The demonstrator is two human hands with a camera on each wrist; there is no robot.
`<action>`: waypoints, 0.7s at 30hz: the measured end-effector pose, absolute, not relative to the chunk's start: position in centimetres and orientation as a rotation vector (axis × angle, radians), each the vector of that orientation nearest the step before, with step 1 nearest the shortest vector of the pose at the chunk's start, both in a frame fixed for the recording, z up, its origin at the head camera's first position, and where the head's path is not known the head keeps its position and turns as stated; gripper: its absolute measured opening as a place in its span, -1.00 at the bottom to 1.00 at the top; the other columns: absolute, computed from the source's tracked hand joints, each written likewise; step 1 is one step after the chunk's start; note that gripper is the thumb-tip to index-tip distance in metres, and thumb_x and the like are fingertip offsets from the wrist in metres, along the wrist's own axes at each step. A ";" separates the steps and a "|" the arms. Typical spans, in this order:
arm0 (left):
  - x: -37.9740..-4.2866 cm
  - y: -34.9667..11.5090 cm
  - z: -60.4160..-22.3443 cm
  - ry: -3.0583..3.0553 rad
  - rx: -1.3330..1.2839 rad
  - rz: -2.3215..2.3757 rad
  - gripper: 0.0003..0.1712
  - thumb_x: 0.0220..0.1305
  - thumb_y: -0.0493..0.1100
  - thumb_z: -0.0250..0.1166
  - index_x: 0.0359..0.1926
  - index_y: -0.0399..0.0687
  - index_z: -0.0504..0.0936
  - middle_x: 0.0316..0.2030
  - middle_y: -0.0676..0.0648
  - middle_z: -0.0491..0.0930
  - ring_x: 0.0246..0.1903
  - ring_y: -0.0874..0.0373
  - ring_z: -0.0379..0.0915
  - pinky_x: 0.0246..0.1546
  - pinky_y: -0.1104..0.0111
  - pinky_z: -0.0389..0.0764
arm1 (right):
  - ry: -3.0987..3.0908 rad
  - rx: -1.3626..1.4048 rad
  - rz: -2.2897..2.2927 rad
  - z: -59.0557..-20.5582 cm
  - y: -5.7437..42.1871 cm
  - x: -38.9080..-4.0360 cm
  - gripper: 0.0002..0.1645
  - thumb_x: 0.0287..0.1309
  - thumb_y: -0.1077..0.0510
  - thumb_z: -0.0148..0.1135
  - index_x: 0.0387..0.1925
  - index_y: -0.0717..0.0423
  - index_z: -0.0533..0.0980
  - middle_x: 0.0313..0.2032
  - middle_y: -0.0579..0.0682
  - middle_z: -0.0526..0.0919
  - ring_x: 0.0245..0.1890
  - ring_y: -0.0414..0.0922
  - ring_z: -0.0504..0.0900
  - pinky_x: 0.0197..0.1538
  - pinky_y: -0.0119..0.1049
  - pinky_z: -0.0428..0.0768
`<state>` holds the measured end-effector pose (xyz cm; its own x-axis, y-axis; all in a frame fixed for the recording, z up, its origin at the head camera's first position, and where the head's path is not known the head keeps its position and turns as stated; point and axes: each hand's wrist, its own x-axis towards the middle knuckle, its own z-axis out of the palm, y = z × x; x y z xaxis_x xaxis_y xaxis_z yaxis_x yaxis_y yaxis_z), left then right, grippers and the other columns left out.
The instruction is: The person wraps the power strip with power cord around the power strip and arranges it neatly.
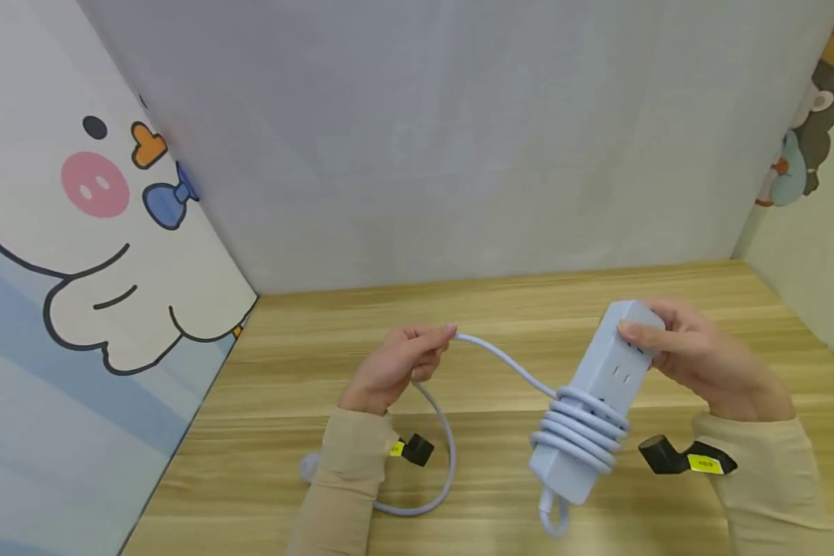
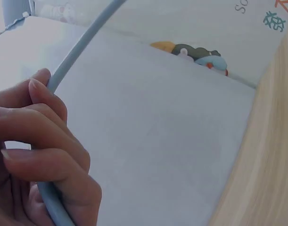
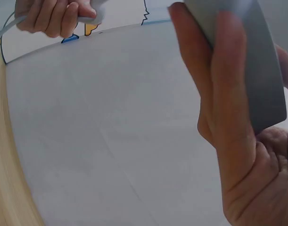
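Note:
A white power strip is held tilted above the table, its upper end gripped by my right hand with the thumb across the outlet face. Several turns of its cord wrap round the lower half. From there the cord runs up and left to my left hand, which pinches it between thumb and fingers. In the left wrist view the cord passes through the curled fingers. The right wrist view shows the strip's back against my fingers. Below my left hand the cord loops down behind the forearm.
A pale rounded piece, probably the plug, shows on the wooden table beside my left sleeve. A grey-white panel stands behind the table. Printed cartoon panels flank both sides. Small black cameras sit on both wrists.

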<state>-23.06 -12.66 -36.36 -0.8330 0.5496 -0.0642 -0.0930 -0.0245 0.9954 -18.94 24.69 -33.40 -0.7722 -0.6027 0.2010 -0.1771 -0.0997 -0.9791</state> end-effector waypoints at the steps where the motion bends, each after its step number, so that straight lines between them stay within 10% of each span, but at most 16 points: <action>1: -22.9 -12.6 -36.1 1.815 0.452 1.934 -0.50 0.50 0.00 0.20 -0.64 0.00 0.44 -0.73 0.14 0.10 -0.71 0.28 0.00 -0.54 0.46 0.09 | 1.942 -0.827 -1.894 -33.2 24.5 -18.7 -0.59 0.52 0.36 -0.17 -0.03 0.06 0.62 -0.18 -0.10 0.74 -0.24 -0.12 0.73 -0.11 -0.30 0.68; 10: -21.5 -11.6 -34.2 1.758 0.356 2.156 -0.62 0.52 -0.03 0.18 -0.47 -0.05 0.64 -0.71 0.14 0.20 -0.68 0.30 0.04 -0.52 0.50 0.18 | 2.331 -0.627 -1.612 -31.8 22.0 -17.7 -0.79 0.45 0.17 0.17 -0.02 0.20 0.57 -0.19 0.06 0.73 -0.24 0.04 0.75 -0.15 -0.13 0.74; 21: -18.8 -10.3 -32.3 1.807 0.464 2.225 -0.66 0.50 -0.05 0.22 -0.16 -0.25 0.75 -0.60 0.09 0.38 -0.63 0.27 0.18 -0.51 0.51 0.27 | 2.646 -0.555 -1.636 -32.1 20.6 -18.2 -0.65 0.39 0.14 0.27 0.07 0.28 0.53 -0.13 0.10 0.68 -0.22 -0.23 0.75 -0.17 -0.29 0.75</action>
